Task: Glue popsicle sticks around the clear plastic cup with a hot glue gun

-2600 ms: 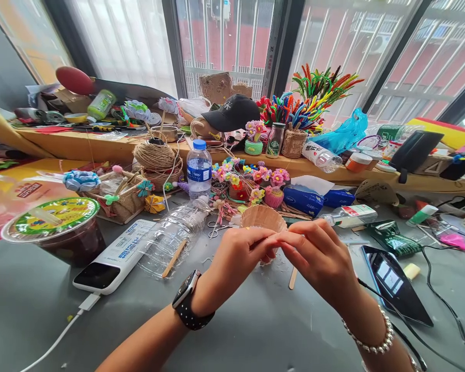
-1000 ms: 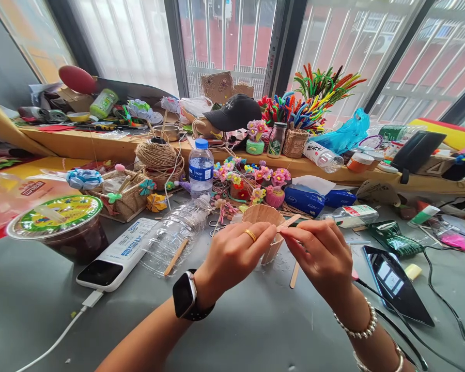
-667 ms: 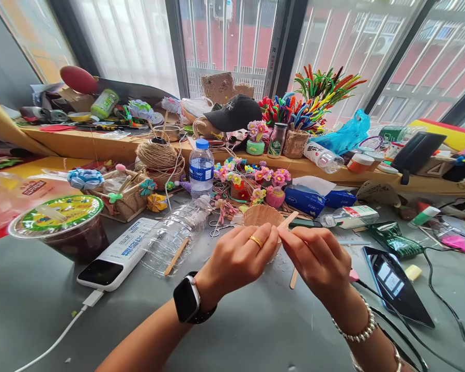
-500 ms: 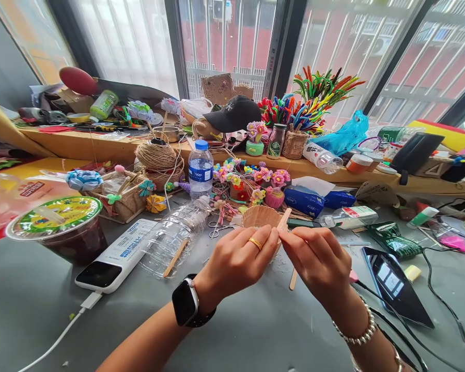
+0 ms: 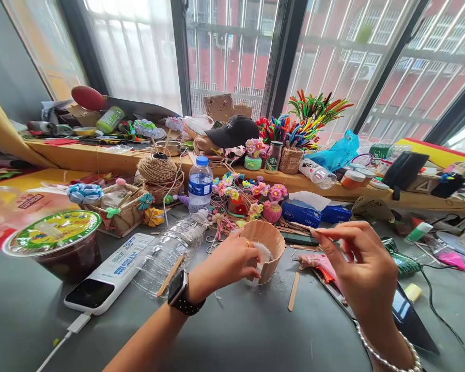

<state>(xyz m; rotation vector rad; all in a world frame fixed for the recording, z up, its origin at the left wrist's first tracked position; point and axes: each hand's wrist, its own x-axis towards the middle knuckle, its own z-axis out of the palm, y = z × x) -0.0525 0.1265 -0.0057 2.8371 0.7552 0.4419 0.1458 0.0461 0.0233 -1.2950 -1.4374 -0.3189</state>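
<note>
A small round cup (image 5: 277,240) stands on the grey table, its wall lined with upright wooden craft sticks. Clear plastic shows at its near left side. My left hand (image 5: 232,258) is closed on that side, with its fingers at the rim and the plastic wall. To the right, my right hand (image 5: 358,263) pinches a craft stick (image 5: 303,227) by one end, raised above the table and pointing left. Another craft stick (image 5: 293,292) lies flat just right of the cup. A pink glue gun (image 5: 312,261) rests between the cup and my right hand, partly hidden.
A cut clear plastic bottle (image 5: 170,248) lies left of the cup, near a white power bank (image 5: 110,274) and a lidded drink cup (image 5: 58,243). Behind stand a water bottle (image 5: 200,188), crochet flowers and blue tissue packs (image 5: 301,211). A phone (image 5: 414,323) and cables lie right.
My hands have parted. The left has let go near the stick and moved down to the cup; the right has carried the stick to the right. The view has shifted slightly.
</note>
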